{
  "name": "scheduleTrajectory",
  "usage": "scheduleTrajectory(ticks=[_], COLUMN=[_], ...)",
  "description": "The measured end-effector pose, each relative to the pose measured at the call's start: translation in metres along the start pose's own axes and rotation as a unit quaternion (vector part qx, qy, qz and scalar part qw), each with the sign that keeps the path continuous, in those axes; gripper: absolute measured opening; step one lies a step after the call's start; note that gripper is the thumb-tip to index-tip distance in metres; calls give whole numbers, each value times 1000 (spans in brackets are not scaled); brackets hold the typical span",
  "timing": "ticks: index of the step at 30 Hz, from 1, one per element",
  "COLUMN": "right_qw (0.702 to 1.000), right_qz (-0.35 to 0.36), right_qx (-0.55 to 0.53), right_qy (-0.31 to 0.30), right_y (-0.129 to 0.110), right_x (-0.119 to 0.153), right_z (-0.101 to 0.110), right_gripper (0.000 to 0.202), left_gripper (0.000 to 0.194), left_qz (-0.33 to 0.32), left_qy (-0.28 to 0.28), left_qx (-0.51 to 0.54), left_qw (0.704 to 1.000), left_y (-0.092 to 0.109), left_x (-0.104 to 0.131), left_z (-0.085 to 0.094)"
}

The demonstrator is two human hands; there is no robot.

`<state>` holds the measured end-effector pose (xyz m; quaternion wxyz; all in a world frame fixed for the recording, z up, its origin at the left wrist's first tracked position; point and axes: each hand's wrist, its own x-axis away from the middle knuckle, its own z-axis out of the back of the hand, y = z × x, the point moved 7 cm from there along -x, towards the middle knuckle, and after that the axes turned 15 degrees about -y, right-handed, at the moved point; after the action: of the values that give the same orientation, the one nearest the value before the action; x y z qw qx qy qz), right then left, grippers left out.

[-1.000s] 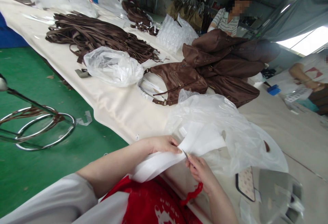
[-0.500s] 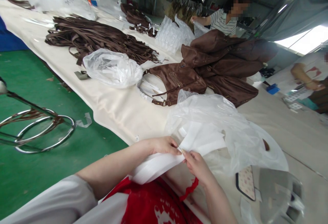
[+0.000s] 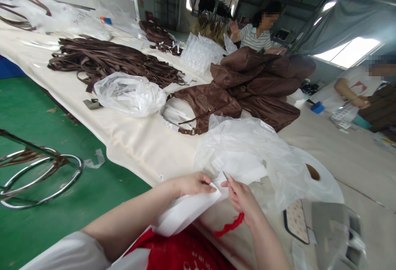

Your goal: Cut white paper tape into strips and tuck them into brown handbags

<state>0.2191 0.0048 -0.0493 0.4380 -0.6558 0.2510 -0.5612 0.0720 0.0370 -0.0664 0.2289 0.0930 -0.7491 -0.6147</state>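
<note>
Pointing lengthwise away rightward: white strip [image 3: 187, 213] | left grip [image 3: 195, 184] pinches it | right grip [image 3: 241, 199]: tool [image 3: 227, 176]

long cream-covered table [image 3: 130, 142] — brown bags [image 3: 210, 101], brown straps [image 3: 108, 57], clear plastic [image 3: 253, 146]

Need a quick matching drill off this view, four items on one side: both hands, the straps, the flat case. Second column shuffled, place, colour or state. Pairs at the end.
Column one
1. Left hand
2. Right hand
3. Brown straps
4. Flat case

Column two
A. Pale and patterned, with a dark rim
B. Holds a slim metal tool
C. Heaped on the table, beyond a bunched clear bag
D. Pinches a white sheet

Pairs: 1-D, 2-B, 3-C, 4-A
</note>
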Motion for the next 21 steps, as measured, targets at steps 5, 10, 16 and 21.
scheduleTrajectory(ticks=[5, 10, 16, 21], right_qw=[984, 963, 958, 974], right_qz=[85, 128, 103, 93], right_qx=[125, 146, 231, 169], right_qy=[90, 189, 135, 115], right_y=[-37, -50, -18, 17], right_x=[-5, 9, 35, 41], right_z=[22, 49, 30, 15], right_gripper=[50, 51, 45, 39], left_gripper=[46, 50, 50, 47], left_qz=[-2, 4, 5, 17], left_qy=[9, 27, 45, 45], left_qx=[-24, 2, 46, 66], left_qw=[1000, 1000, 998, 997], left_y=[1, 1, 2, 0], left_x=[1, 4, 5, 6], left_z=[-2, -2, -4, -6])
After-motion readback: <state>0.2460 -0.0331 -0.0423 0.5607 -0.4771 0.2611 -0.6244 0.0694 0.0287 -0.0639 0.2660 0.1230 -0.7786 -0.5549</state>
